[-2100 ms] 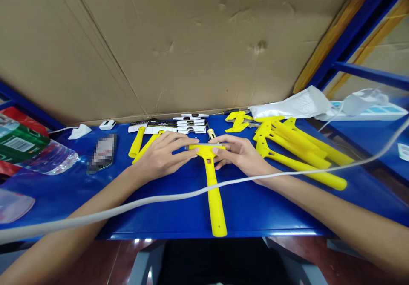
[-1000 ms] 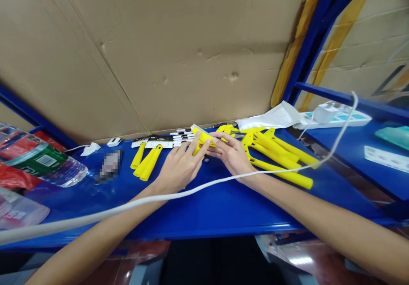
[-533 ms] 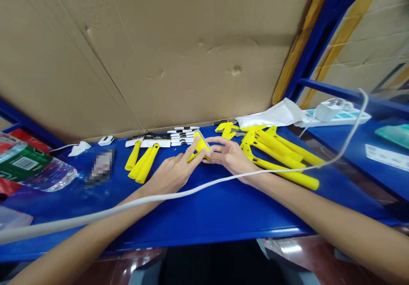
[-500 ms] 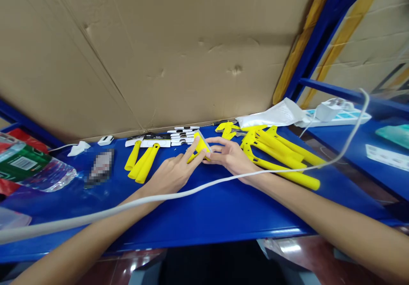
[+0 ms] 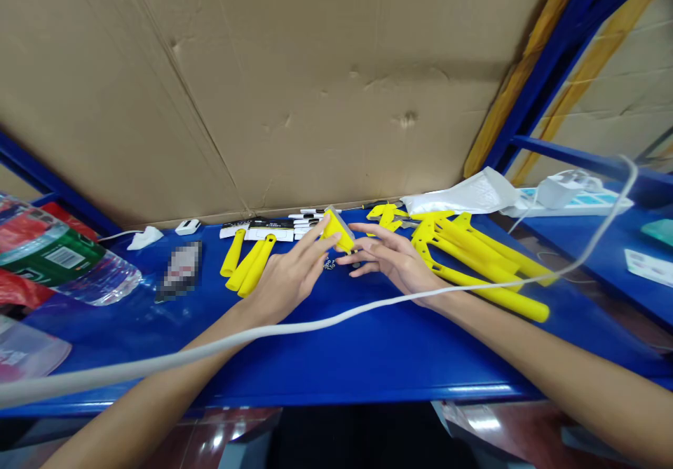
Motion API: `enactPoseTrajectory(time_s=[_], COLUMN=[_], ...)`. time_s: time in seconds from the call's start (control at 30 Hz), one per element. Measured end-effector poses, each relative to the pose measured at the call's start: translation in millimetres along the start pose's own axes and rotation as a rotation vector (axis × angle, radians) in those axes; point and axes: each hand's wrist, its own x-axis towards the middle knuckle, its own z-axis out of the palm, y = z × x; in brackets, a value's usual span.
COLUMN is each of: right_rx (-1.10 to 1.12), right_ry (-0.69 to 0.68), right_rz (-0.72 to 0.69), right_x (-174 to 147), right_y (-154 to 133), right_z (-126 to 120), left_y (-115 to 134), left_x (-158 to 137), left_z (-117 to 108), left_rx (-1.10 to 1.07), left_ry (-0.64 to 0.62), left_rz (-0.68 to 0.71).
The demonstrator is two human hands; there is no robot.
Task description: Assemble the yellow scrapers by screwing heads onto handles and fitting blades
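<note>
My left fingers (image 5: 313,236) pinch a flat yellow plastic head (image 5: 345,240), right fingers (image 5: 376,232) spread, ungripping; slipping might scatter small silvery parts (image 5: 329,264).

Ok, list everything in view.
Held piece: one, yellow, centre
Handles: three, yellow, left of centre
Long pieces: several, yellow, right
Short pieces: several, yellow, rear
Tiny parts: several, silvery, centre
Packets: several, white, rear centre
Cards: some, black and white, rear
Pouch: one, silvery, rear right
Power strip: one, white-blue, right
Bottle: one, clear, left edge
Tub: one, clear, front left
Bag: one, red, behind bottle
Blurred item: one, dark, left
Gadgets: two, white, rear left
Sheet: one, white, right edge
Unclear item: one, teal, right edge
Cable: one, white, foreground
Table: one, blue, beneath
Cardboard: one, brown, rear
Posts: two, blue, sides
Left hand: one, gripping held piece
Right hand: one, beside held piece
</note>
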Motion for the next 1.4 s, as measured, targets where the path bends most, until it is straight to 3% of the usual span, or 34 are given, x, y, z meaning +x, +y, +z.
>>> enactPoseTrajectory(time_s=[0.1,0.17,0.3,0.53,0.77,0.93,1.4], right_rx=[-0.058,-0.087,-0.163,-0.237,-0.212,-0.154,-0.246], right_ry=[0.018,0.025,0.041,0.170,0.236,0.189,0.145], right_rz=[-0.038,-0.056,-0.111,-0.261,-0.276,-0.261,-0.306], right_x=[0.3,0.6,0.7,0.7,4.9,5.1,3.9], right_y=[-0.1,0.0,0.0,-6.9,-5.5,-6.5,-6.7], right_z=[0.8,0.9,2.2,5.6,-0.5,-1.1,-5.4], left_y=[15.9,23.7,25.5,21.3,26.7,26.1,20.1], left_x=[10.3,16.7,21.7,13.8,12.1,10.7,8.6], left_z=[-9.8,-20.6,-36.3,-16.9,-6.7,-5.0,-9.7], left_rx=[-0.731,-1.111,-1.448,-1.547,-1.552,-1.555,-1.579], left_ry=[0.220,0.237,0.232,0.077,0.032,0.008,-0.048], left_rz=[-0.275,-0.371,-0.478,-0.587,-0.638,-0.640,-0.540])
